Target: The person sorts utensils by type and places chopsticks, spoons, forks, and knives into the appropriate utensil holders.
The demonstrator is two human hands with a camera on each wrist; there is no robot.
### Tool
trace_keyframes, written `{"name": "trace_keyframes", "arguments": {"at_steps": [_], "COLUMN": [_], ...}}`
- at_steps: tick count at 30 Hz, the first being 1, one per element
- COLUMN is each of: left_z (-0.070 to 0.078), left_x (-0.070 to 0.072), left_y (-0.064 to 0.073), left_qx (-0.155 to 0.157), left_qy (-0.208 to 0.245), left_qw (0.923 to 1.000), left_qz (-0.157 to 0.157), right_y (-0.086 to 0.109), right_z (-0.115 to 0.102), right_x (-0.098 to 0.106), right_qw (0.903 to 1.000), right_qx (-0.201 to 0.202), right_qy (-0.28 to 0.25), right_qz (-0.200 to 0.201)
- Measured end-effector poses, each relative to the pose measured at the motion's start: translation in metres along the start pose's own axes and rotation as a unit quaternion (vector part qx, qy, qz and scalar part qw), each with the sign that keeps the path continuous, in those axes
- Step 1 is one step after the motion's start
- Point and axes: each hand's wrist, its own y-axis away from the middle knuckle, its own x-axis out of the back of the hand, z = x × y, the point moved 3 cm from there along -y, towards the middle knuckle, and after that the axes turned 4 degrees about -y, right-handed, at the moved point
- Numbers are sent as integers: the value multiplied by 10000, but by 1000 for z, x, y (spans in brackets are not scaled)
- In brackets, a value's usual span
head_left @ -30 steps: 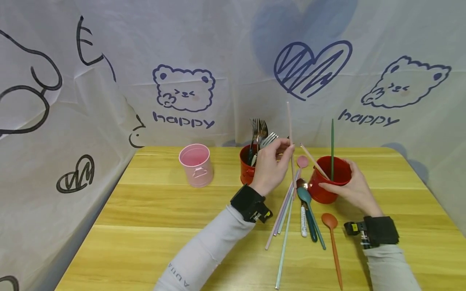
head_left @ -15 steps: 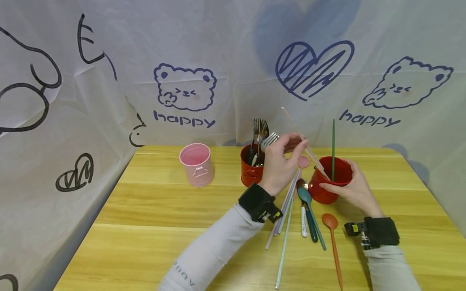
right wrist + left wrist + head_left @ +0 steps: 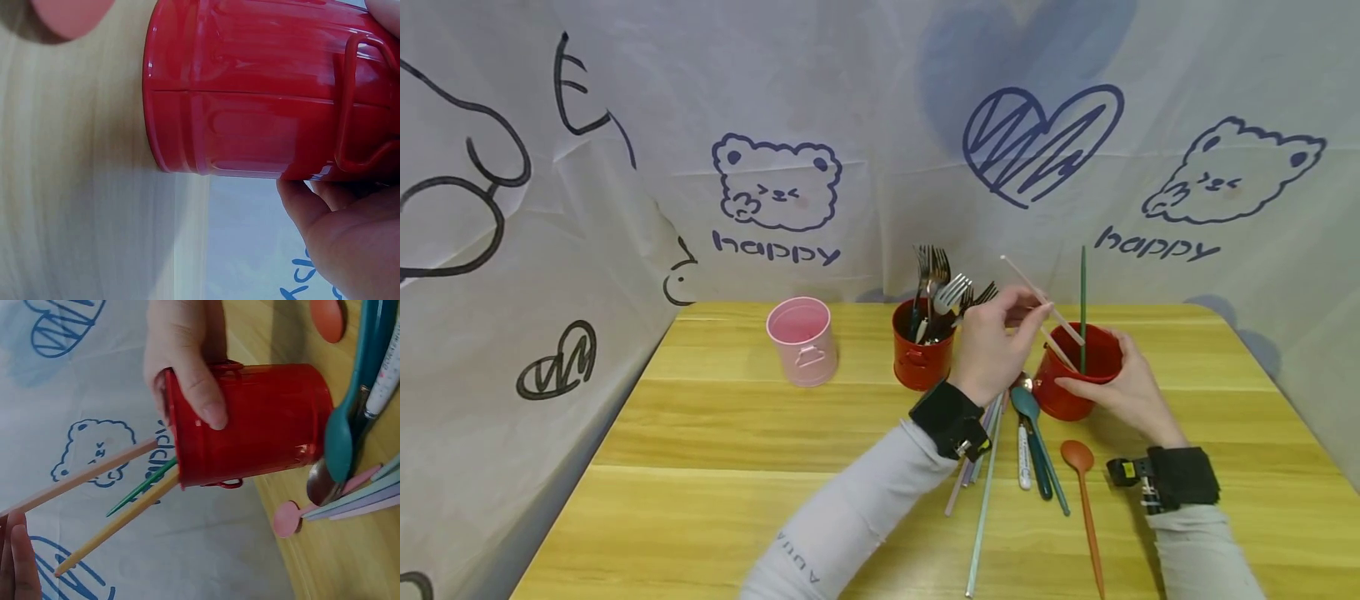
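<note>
My left hand (image 3: 997, 346) pinches a pale pink chopstick (image 3: 1024, 280) between thumb and fingers. Its lower end slants to the mouth of a small red bucket (image 3: 1063, 395). My right hand (image 3: 1133, 392) grips that bucket at its rim, thumb on the near side and fingers round the far side. A yellow chopstick (image 3: 115, 526) leans over the bucket's rim, and a dark green chopstick (image 3: 1083, 283) stands upright in it. In the right wrist view, the bucket's wall (image 3: 262, 125) and wire handle lie close beside my fingers (image 3: 303, 203).
A second red bucket (image 3: 917, 367) holds several forks (image 3: 936, 265). Farther left stands a pink bucket (image 3: 808, 354). In front lie pastel chopsticks (image 3: 981, 521), a teal spoon (image 3: 1026, 404), a white-handled utensil (image 3: 1024, 462) and an orange spoon (image 3: 1078, 457). A printed cloth hangs behind.
My left hand has moved right with the pink chopstick, which tipped from upright to slanting, its lower end now at the red bucket's mouth. My right hand keeps its grip in place.
</note>
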Motion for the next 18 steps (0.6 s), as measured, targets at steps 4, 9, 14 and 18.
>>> {"name": "trace_keyframes", "arguments": {"at_steps": [4, 9, 14, 18], "left_z": [-4, -13, -25, -35], "left_x": [-6, -14, -19, -19], "left_y": [4, 10, 18, 25], "left_qx": [85, 263, 575, 910], "left_qy": [-181, -988, -1782, -1894], "left_qw": [9994, 9902, 9658, 9560], "left_qz": [-266, -953, -1792, -2048], "right_y": [-1, -1, -1, -1], "right_z": [0, -1, 0, 2], "right_x": [-1, -1, -1, -1], "right_qw": [10000, 10000, 10000, 10000], "right_qx": [-30, -23, -31, -31], "right_qy": [-30, -54, -48, -27], "right_qz": [10, -12, 34, 75]}}
